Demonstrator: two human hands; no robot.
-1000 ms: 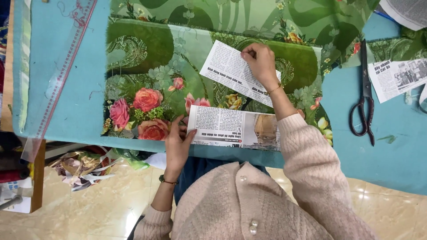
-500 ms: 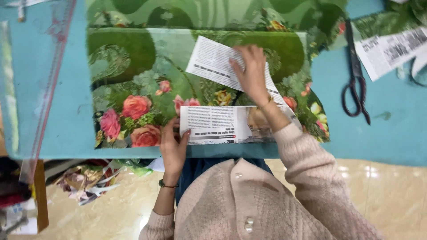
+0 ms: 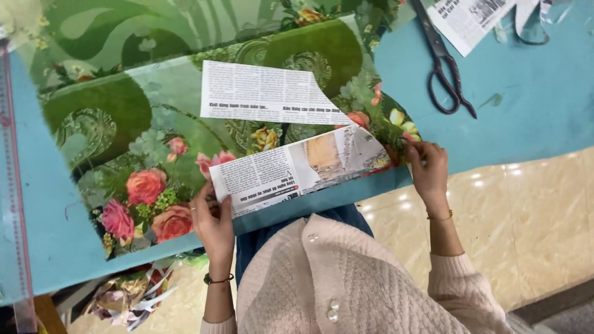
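Left hand [image 3: 213,222] lies flat, pinning newspaper pattern [image 3: 300,168] on floral fabric [image 3: 124,154] at counter [image 3: 520,93] front edge; right hand [image 3: 428,168] pinches fabric's right end taut.

Left hand [image 3: 212,218] lies flat, fingers spread — right hand [image 3: 428,168] pinches, wrist bent.

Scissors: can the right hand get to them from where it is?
Probably yes. The scissors lie in the open on the blue table, up and slightly right of the right hand, which only pinches the fabric edge. Nothing lies between them.
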